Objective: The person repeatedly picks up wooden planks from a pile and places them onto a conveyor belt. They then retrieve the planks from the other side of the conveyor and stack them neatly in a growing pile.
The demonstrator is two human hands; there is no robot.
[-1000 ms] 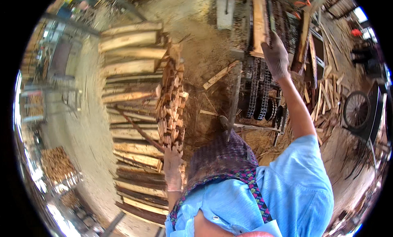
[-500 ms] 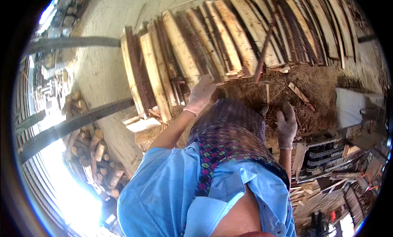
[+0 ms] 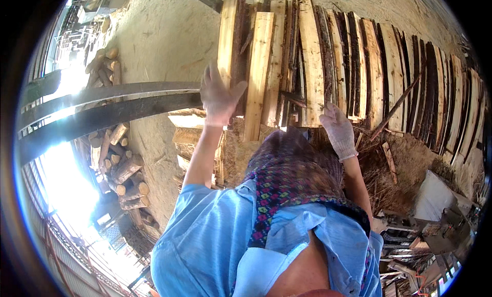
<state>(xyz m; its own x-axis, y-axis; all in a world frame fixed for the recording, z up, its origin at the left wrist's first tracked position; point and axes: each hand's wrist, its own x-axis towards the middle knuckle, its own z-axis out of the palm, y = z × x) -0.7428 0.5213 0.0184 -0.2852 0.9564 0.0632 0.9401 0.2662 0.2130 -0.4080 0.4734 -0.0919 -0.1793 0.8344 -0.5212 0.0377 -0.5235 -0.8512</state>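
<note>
A long row of rough-sawn wooden boards (image 3: pixel 311 51), some with dark bark edges, lies side by side in front of me. My left hand (image 3: pixel 220 94), in a pale work glove, is open with its fingers spread. It is over the near end of the leftmost pale board (image 3: pixel 227 40); whether it touches the wood I cannot tell. My right hand (image 3: pixel 336 129), gloved too, is nearest the near ends of the boards in the middle of the row. Its fingers are loosely bent and apart, with nothing seen in them. A thin dark stick (image 3: pixel 397 107) lies slantwise across the boards.
Two dark beams (image 3: pixel 113 115) run in from the left toward the row. Cut logs (image 3: pixel 128 169) are heaped at the left. Stacked wood pieces (image 3: pixel 187 135) stand beside my left forearm. A grey-white panel (image 3: pixel 434 197) and scrap wood are at the right.
The view has shifted toward the left end of the row. My left hand has reached forward to the leftmost board and spread its fingers. My right hand has come up to the boards.
</note>
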